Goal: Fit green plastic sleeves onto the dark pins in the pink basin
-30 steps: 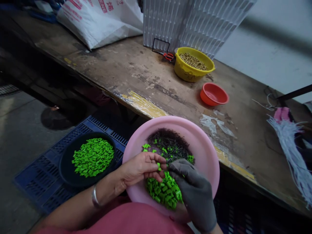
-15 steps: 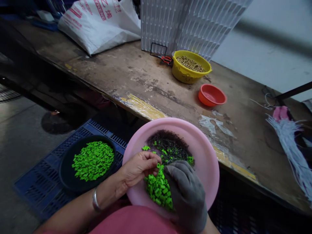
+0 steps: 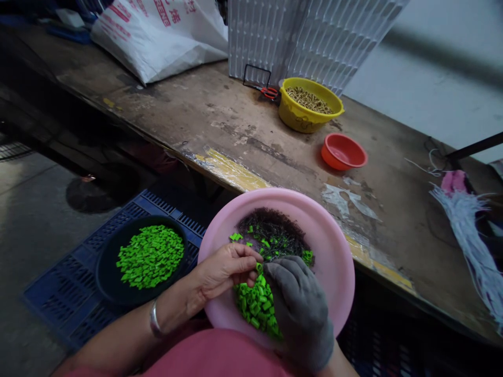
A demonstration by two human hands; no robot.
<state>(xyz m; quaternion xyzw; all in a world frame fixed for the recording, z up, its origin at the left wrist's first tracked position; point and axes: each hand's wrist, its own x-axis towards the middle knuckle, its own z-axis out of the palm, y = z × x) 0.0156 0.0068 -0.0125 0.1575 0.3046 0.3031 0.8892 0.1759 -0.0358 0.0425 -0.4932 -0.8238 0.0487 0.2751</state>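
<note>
Over a pink basin both hands work close together at their fingertips. My bare left hand, with a silver bangle at the wrist, is closed in a pinch; what lies between its fingertips is too small to make out. My right hand wears a grey glove and is closed, its fingertips at a small green plastic piece between the two hands. Below them lies a heap of green plastic pieces. Farther back in the basin is a pile of thin dark pieces with some green ones scattered on it.
At left, a dark round tub of green pieces stands on a blue plastic pallet. The worn table carries a yellow basin of brass-coloured rings, a red bowl, scissors, a white sack and white cords.
The hands remain pinched together over the basin, with only slight finger movement at the green piece. The whole view has shifted slightly.
</note>
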